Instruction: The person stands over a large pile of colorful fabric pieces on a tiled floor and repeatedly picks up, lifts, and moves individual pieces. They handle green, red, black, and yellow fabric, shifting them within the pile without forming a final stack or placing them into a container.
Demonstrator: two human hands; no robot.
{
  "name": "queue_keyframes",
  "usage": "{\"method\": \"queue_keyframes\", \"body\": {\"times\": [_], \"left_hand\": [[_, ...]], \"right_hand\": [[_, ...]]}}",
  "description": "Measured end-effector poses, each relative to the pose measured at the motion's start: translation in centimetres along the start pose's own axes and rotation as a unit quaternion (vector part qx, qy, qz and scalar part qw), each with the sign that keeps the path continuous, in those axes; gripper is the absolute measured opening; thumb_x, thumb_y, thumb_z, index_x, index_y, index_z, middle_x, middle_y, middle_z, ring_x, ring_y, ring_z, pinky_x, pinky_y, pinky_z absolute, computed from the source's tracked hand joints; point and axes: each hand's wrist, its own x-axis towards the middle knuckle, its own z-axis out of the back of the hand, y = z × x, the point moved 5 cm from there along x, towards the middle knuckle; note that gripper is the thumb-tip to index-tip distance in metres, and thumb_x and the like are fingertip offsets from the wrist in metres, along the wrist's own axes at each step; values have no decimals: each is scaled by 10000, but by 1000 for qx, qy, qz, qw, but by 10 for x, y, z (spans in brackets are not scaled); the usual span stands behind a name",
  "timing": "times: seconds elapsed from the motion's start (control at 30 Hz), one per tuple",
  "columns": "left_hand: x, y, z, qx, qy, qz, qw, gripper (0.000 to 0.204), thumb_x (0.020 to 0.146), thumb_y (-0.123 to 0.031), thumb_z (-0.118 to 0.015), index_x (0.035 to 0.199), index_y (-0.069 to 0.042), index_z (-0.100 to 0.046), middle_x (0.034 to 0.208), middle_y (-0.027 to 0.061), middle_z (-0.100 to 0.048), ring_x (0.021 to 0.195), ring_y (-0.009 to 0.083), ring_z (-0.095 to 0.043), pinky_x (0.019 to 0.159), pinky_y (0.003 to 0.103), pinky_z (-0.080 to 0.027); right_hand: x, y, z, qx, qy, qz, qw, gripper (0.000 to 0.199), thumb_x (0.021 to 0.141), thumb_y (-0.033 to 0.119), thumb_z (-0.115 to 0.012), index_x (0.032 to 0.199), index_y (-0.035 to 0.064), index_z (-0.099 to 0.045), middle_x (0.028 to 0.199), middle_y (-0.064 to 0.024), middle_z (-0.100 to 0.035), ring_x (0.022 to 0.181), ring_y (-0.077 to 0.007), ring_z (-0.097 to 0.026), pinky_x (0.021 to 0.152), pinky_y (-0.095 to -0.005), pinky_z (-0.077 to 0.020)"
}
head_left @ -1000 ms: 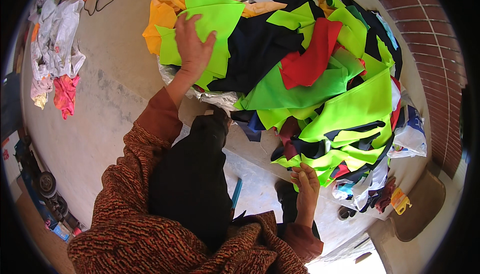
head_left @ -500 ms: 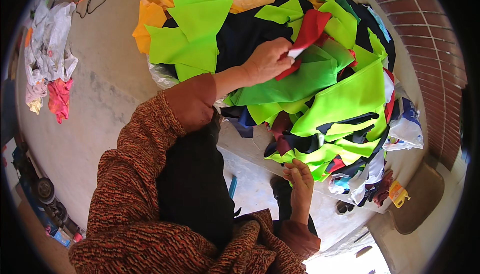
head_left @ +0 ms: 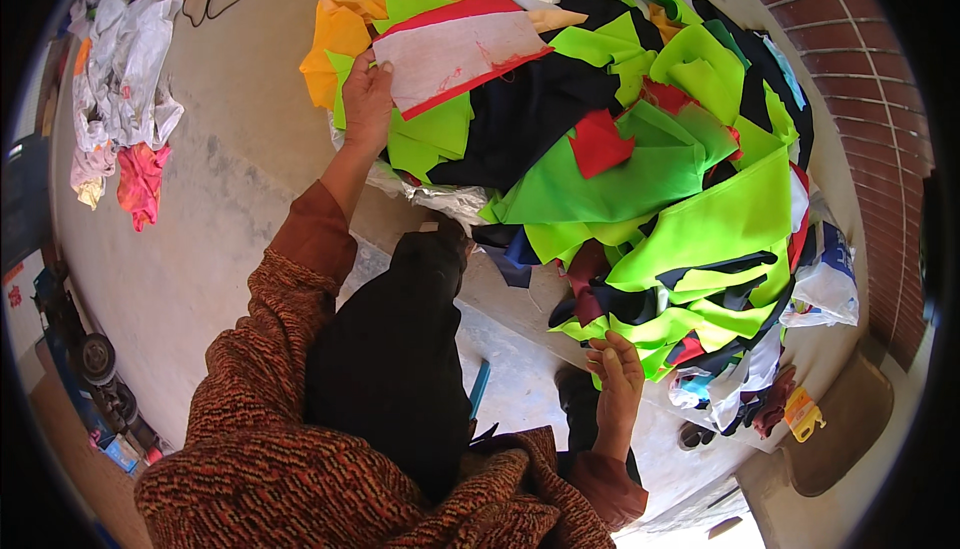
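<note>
My left hand (head_left: 367,104) is closed on one end of a red and white fabric scrap (head_left: 455,49), stretched out above the far left of a heap of cloth pieces. The scrap's pale side faces up, with red edges and loose red threads. Beneath it lie lime green cloth (head_left: 432,139) and black cloth (head_left: 525,114). At the heap's near edge rests my right hand (head_left: 618,384), fingers loosely bent and apart, beside a lime green strip (head_left: 640,334). Nothing shows in its grip. A small red piece (head_left: 602,145) lies on a darker green cloth (head_left: 560,189).
Yellow cloth (head_left: 338,39) borders the heap at far left. White plastic bags (head_left: 825,284) lie at its right, near a brown chair seat (head_left: 840,424) and a brick-red wall (head_left: 875,129). More cloth (head_left: 125,69) lies on the floor at left. A wheeled object (head_left: 97,359) stands lower left.
My left hand has moved left with the red and white scrap, which is now spread out instead of bunched. The right hand stays near the heap's edge. The view has shifted slightly.
</note>
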Motion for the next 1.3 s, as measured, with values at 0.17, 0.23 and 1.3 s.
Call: {"method": "queue_keyframes", "body": {"times": [0.17,0.23,1.3], "left_hand": [[8,10,52,141,-97,-58,984,312,872,-104,-572,1143,15,-474,864,49,-598,762,115,-562,700,249,-461],[4,-6,50,226,-153,-94,957,332,857,-119,-587,1143,8,-475,960,90,-597,805,156,-584,723,262,-470],[-21,-14,-56,405,-18,-169,898,427,747,-110,-677,1108,6,-480,1056,157,-555,955,263,-583,819,350,-467]], "right_hand": [[3,4,-6,-10,8,-8,1000,267,907,119,-543,1150,10,-526,1008,-106,-631,833,-115,-615,728,-215,-488],[3,3,-5,-4,-1,-11,1000,275,897,125,-559,1142,3,-538,1002,-94,-632,826,-105,-602,732,-214,-481],[1,-4,-1,-6,2,-6,1000,267,905,120,-551,1146,8,-530,999,-98,-635,833,-120,-617,739,-233,-494]]}}
